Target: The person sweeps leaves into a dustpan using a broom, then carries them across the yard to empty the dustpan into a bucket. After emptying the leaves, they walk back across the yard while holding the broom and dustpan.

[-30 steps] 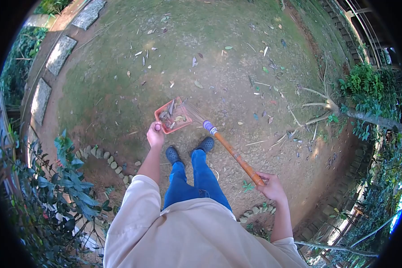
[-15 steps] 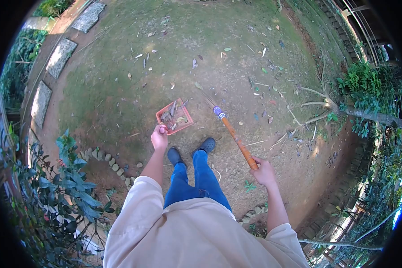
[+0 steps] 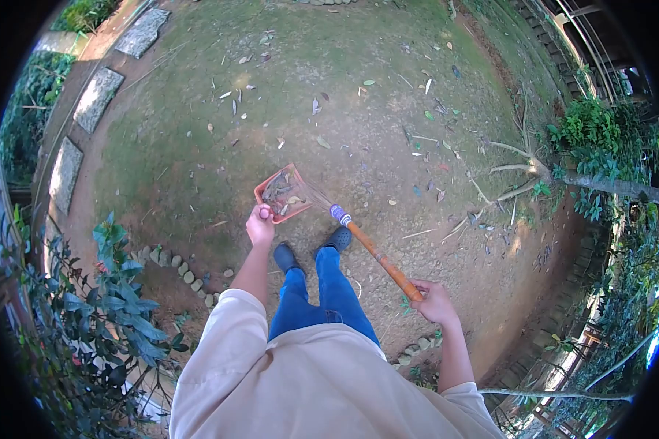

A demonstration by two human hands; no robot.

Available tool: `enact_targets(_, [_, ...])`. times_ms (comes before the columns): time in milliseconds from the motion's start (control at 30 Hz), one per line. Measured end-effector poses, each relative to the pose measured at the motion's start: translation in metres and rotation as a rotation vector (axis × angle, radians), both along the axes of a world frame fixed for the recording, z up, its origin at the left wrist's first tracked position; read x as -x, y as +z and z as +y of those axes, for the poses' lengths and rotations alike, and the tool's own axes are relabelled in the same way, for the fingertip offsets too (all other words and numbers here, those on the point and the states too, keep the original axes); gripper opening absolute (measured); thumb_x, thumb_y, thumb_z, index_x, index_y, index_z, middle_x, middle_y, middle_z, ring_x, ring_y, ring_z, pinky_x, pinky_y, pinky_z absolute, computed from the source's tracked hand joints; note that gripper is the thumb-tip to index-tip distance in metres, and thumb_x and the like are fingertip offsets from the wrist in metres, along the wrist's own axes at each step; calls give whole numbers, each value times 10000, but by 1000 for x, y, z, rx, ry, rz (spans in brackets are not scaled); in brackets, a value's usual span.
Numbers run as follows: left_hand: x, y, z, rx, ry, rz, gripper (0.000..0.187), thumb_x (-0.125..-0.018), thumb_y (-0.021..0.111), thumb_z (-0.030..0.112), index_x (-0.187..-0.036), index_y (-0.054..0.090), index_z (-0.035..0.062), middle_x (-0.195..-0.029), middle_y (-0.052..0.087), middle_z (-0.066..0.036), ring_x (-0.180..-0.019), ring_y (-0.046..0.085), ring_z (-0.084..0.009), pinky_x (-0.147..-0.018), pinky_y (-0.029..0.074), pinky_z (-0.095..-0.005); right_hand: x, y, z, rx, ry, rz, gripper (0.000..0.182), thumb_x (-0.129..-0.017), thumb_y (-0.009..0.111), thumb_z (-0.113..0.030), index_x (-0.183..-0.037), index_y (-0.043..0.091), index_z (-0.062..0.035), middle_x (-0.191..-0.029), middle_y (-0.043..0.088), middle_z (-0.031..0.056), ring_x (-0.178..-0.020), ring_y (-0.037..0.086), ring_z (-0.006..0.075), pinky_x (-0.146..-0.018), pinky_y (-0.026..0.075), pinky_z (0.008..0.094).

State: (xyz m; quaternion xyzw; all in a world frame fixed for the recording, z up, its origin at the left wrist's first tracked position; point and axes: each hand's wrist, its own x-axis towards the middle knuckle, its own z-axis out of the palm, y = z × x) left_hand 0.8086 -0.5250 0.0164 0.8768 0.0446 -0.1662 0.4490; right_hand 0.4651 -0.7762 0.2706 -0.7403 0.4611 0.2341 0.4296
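Observation:
My left hand (image 3: 261,226) is closed round the handle of an orange dustpan (image 3: 292,215) low over the ground, ahead of my feet. Dry leaves (image 3: 277,192) lie inside the pan. In my right hand (image 3: 433,303) is the end of a stick broom (image 3: 381,257) with an orange-brown handle and a purple and white binding. Its thin bristles (image 3: 316,194) point left and reach the open right edge of the dustpan.
Fallen leaves and twigs are scattered over the mossy soil (image 3: 220,157). My dark clogs (image 3: 287,257) stand just below the dustpan. A small tree trunk (image 3: 608,187) leans in at right, bushes (image 3: 117,293) grow at left, and small stones (image 3: 176,261) form a curved border.
The broom head has swung left and toward me, from bare ground to the dustpan's edge. My right hand has shifted slightly down; the dustpan has stayed nearly in place.

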Motion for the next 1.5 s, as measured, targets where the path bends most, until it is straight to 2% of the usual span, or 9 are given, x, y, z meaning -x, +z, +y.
enact_targets(233, [4, 5, 2, 10, -7, -34, 245, -776, 713, -19, -992, 645, 77, -878, 690, -63, -805, 641, -162, -786, 512, -308, 8, 8, 4, 39, -64, -27, 591, -672, 703, -79, -1249, 611, 14, -1131, 676, 225, -1047, 673, 296, -909, 509, 340])
enact_targets(533, [6, 3, -2, 30, -25, -18, 243, -783, 725, -4, -997, 653, 87, -882, 694, -70, -818, 661, -171, -791, 519, -317, 9, -2, -4, 107, -157, -12, 607, -666, 693, -73, -1260, 604, 13, -1134, 670, 239, -1064, 665, 307, -920, 504, 344])
enact_targets(767, [-1, 16, 0, -81, -39, -34, 242, -785, 727, 12, -1002, 657, 96, -909, 705, -83, -842, 676, -199, -807, 518, -333, 0, -8, -7, 180, -143, -24, 601, -667, 684, -76, -1260, 612, -9, -1131, 671, 239, -1064, 664, 314, -928, 503, 352])
enact_targets(867, [-5, 13, 11, -56, -43, -59, 222, -781, 694, 34, -982, 665, 124, -870, 685, -125, -802, 667, -256, -775, 516, -362, -2, -11, -9, 190, -118, 3, 595, -672, 686, -84, -1260, 616, -25, -1135, 670, 234, -1071, 661, 312, -930, 503, 356])
enact_targets(1033, [-8, 20, 18, -105, -34, -56, 217, -785, 684, 26, -977, 665, 125, -872, 684, -122, -805, 666, -257, -776, 515, -360, -7, -18, -8, 246, -36, 8, 591, -675, 693, -100, -1259, 623, -44, -1137, 674, 215, -1063, 665, 303, -914, 511, 354])
enact_targets(1133, [-8, 7, 23, -107, -58, -49, 220, -783, 680, 20, -974, 665, 128, -885, 686, -118, -815, 665, -267, -777, 514, -362, -5, -31, -10, 213, -16, -59, 596, -671, 700, -110, -1260, 627, -55, -1134, 679, 205, -1021, 681, 306, -880, 521, 345])
enact_targets(1233, [-7, 1, 26, -87, -61, -45, 227, -780, 680, 16, -974, 666, 133, -895, 690, -113, -828, 665, -272, -780, 513, -361, -13, -18, -8, 158, 37, 26, 600, -665, 702, -91, -1260, 629, -56, -1113, 690, 202, -977, 696, 291, -847, 524, 333])
enact_targets(1333, [-4, 6, 22, -70, -61, -39, 235, -777, 681, 10, -976, 666, 133, -891, 692, -103, -831, 666, -262, -783, 513, -356, -2, -14, -11, 0, -6, 51, 601, -664, 701, -66, -1262, 632, -61, -1080, 707, 179, -818, 710, 231, -744, 537, 326])
enact_targets(1500, [-5, 8, 25, -88, -43, -33, 240, -773, 699, 11, -979, 667, 130, -898, 691, -107, -835, 666, -249, -793, 513, -351, 5, 17, 7, -116, -96, 39, 599, -674, 701, -45, -1268, 624, -37, -1021, 718, 137, -593, 632, 136, -568, 505, 292])
